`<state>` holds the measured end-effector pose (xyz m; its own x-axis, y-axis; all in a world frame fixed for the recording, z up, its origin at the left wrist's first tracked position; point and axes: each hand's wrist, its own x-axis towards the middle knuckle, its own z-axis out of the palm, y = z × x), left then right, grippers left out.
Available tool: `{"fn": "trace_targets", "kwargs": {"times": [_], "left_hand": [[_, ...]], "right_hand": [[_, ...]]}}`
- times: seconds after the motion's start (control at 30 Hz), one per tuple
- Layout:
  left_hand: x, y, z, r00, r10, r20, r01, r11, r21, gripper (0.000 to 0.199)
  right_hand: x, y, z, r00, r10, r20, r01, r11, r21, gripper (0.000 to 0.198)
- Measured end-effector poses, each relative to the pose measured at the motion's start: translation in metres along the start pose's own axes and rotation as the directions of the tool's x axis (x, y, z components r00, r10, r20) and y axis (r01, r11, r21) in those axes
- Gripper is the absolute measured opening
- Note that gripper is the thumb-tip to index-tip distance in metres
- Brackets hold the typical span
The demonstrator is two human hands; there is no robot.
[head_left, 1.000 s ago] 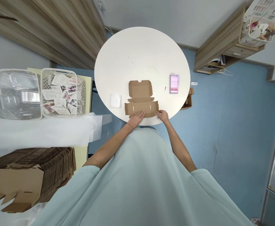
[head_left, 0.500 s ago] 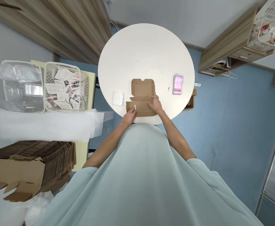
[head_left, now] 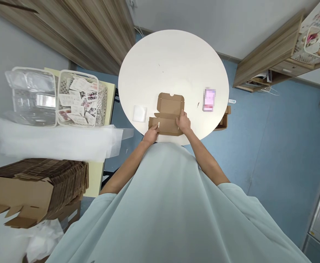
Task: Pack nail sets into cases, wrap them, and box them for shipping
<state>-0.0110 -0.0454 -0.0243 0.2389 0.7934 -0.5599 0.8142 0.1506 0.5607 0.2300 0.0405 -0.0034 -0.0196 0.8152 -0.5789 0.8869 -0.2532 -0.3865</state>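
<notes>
An unfolded brown cardboard box lies on the white round table, close to its near edge. Its lid panel points away from me, and small flaps stick out at the sides. My left hand grips the near left corner, fingers on top of the board beside a small white slot. At the right end, my right hand has its fingers curled around the side flap. Left of the box sits a white square item, which neither hand touches. A phone-like object with a blurred pink screen lies to the right.
A side table on the left carries a basket of printed cards, a basket of clear plastic packaging, white wrapping sheets and a stack of flattened cardboard boxes. An open carton is partly under the round table's right edge.
The whole view has shifted slightly. My right hand's fingers have curled in more at the box's right end, where a slot now shows. My left hand keeps its hold on the left corner.
</notes>
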Motion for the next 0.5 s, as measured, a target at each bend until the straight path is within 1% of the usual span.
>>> {"fn": "trace_targets", "kwargs": {"times": [0.07,0.17,0.3,0.37,0.5], "left_hand": [[0.000,-0.001,0.000,1.000,0.008,-0.007,-0.008,1.000,-0.010,0.039],[0.001,-0.001,0.000,1.000,0.028,-0.009,-0.028,0.999,0.023,0.041],[0.002,-0.001,-0.001,0.999,0.044,-0.011,-0.044,0.998,0.050,0.040],[0.003,-0.001,-0.002,0.999,0.037,-0.013,-0.036,0.998,0.043,0.039],[0.005,-0.003,-0.004,0.999,-0.025,-0.048,0.025,1.000,0.007,0.040]], "right_hand": [[0.010,-0.006,0.002,1.000,0.016,-0.017,-0.015,0.999,0.049,0.079],[0.018,-0.013,0.007,1.000,0.021,-0.003,-0.020,0.996,0.090,0.082],[0.010,-0.012,0.013,1.000,-0.009,0.016,0.007,0.993,0.117,0.093],[0.000,-0.007,0.015,0.999,-0.026,0.040,0.022,0.994,0.105,0.105],[-0.022,0.008,0.021,0.984,-0.118,0.132,0.112,0.992,0.053,0.142]]}}
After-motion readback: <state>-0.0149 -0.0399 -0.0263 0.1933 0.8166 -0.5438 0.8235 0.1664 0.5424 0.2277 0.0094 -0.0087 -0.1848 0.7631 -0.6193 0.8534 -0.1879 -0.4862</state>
